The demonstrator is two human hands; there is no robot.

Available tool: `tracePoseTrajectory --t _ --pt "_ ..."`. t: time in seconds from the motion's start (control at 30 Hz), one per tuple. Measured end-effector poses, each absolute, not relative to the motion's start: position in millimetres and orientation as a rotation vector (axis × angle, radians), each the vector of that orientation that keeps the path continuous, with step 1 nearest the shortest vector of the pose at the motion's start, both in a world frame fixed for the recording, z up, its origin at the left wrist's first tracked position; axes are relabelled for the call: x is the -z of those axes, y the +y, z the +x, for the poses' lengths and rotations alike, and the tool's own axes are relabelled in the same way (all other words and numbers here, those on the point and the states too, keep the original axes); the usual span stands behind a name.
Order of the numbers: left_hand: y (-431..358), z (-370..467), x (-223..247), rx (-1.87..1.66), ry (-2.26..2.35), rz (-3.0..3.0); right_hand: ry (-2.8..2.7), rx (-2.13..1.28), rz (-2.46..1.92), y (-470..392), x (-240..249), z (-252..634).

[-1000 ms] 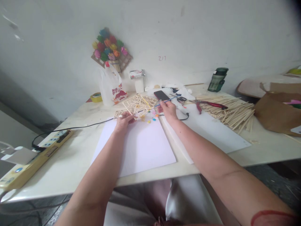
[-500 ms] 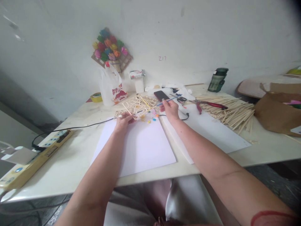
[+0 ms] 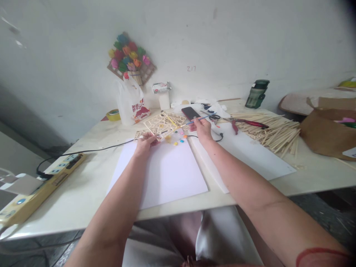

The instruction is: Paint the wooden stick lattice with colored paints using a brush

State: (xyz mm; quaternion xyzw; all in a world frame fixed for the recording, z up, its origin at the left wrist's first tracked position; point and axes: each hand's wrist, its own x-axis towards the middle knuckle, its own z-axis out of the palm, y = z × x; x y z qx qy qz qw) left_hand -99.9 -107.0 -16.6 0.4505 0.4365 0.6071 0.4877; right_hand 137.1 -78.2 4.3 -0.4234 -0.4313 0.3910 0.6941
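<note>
My left hand [image 3: 144,145] is closed on a small frame of thin wooden sticks [image 3: 149,128], held just above the back edge of a white paper sheet [image 3: 172,174]. Pinched in my right hand [image 3: 203,129] is a paintbrush with a blue handle [image 3: 209,115]; its tip points left toward the frame. Whether the bristles touch the wood is too small to tell. Between my hands lie small dabs of colour, among them a blue dab [image 3: 182,141] and an orange dab [image 3: 185,137]. Behind them spreads a heap of wooden lattice pieces [image 3: 164,121].
A phone [image 3: 190,113], scissors [image 3: 214,117] and red-handled pliers [image 3: 251,123] lie behind my right hand. Loose wooden sticks [image 3: 280,133] cover the right side, near a brown paper bag [image 3: 328,129]. At left are a power strip [image 3: 55,180], black cable [image 3: 102,148] and plastic bag [image 3: 129,104].
The view has shifted very slightly. Both hands keep nearly the same position and the same hold on the stick frame and the paintbrush.
</note>
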Motion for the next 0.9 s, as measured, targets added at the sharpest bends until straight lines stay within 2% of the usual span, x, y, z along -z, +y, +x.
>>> tracePoseTrajectory --t 0.9 --pt "-104.1 -101.5 15.9 -1.474 1.077 1.032 -0.979 -0.954 -0.877 -83.1 -4.7 136.9"
